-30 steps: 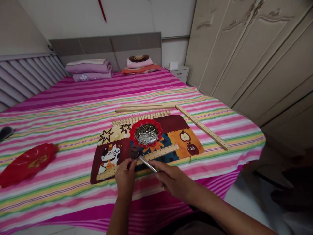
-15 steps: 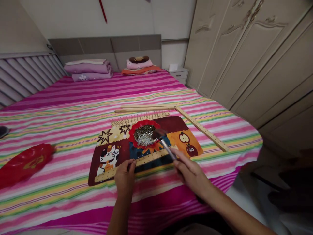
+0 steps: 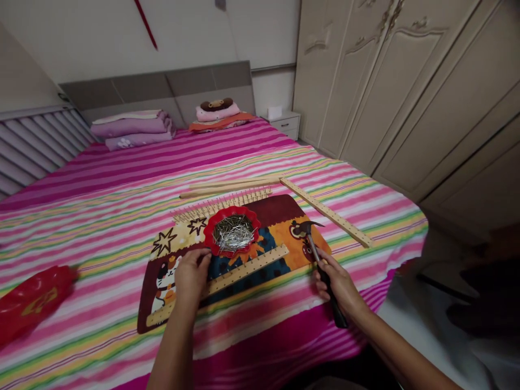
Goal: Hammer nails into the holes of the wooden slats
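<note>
In my right hand [image 3: 339, 281] is a claw hammer [image 3: 325, 273], held by its black handle with its head over the right side of the patterned mat [image 3: 268, 208]. My left hand [image 3: 194, 270] is at the near left edge of a red scalloped bowl [image 3: 208, 230] of loose nails [image 3: 235, 233]. Its fingertips are drawn together, and whatever they may hold is hidden. Below the bowl, a pale wooden strip [image 3: 252, 266] with rows of small holes or marks lies slantwise on the mat, partly covered by my left forearm.
Beyond the bowl lies a strip bristling with upright nails [image 3: 221, 205]. More wooden strips lie behind it [image 3: 231, 187] and to the right [image 3: 325, 211]. A red tray [image 3: 36, 303] rests at left on the striped bedsheet [image 3: 109, 281]. Folded bedding [image 3: 132, 130] sits by the headboard.
My right hand has swung the hammer right, away from the strip. My left hand has left the strip and moved to the bowl's edge. The camera view has shifted slightly.
</note>
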A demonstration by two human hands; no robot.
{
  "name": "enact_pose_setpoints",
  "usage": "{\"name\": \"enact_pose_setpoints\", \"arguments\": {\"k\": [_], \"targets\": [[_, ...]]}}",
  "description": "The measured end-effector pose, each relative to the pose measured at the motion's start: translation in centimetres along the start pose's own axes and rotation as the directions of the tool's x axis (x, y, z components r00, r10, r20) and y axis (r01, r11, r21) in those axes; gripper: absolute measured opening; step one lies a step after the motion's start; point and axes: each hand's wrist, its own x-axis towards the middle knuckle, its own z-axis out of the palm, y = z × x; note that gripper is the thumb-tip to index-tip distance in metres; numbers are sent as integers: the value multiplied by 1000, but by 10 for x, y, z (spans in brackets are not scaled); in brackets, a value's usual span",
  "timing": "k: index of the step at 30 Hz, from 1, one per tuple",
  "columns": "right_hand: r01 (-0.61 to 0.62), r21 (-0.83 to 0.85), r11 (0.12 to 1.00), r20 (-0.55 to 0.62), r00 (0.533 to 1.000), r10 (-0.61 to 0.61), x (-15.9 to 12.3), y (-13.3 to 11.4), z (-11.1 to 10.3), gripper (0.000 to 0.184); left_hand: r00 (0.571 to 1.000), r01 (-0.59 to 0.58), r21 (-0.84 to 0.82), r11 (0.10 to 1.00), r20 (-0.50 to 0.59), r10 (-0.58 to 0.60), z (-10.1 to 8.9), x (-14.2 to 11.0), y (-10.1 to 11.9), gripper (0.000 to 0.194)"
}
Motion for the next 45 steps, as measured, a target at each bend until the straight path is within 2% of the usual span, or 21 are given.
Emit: {"name": "enact_pose_setpoints", "arguments": {"k": [4,9,13,17,20,23,25,28,31,35,37,41,45], "targets": [[3,-23,1000,-12,1000,-4,1,-1,0,59,966,-214,198,957,185,178,17,29,17,19],[5,-53,999,-17,1000,-6,1,-2,0,63,892,-370,377,849,400,211,27,42,38,15],[10,-79,997,-35,999,-13,1,-2,1,66,860,-416,397,818,464,212,29,42,45,14],[17,-82,996,-25,999,-19,1,-2,2,68,856,-419,383,823,469,217,25,41,43,16],[22,-88,996,-18,1000,-24,1,-1,2,67,889,-347,334,876,415,194,17,41,41,12],[32,-91,995,-21,999,-35,1,0,2,66,937,-156,177,972,337,89,5,39,36,10],[36,-84,996,-18,999,-38,1,1,2,67,949,-28,10,1000,314,24,-3,35,31,14],[41,-74,996,-6,999,-41,1,3,0,66,960,98,-198,975,277,-41,-17,23,19,24],[43,-74,996,9,999,-43,2,4,-1,63,972,202,-325,924,184,-147,-28,7,4,29],[48,-81,996,0,999,-48,2,5,-2,65,945,328,-449,831,150,-292,-41,-21,-14,29],[46,-85,995,2,999,-46,2,4,-2,64,933,360,-400,843,171,-317,-46,-34,-25,28],[42,-92,995,0,999,-42,3,5,-2,59,933,326,-125,937,201,-298,-55,-54,-45,20],[40,-83,996,-6,999,-41,2,5,-1,59,914,259,181,949,272,-301,-58,-62,-42,10]]}}
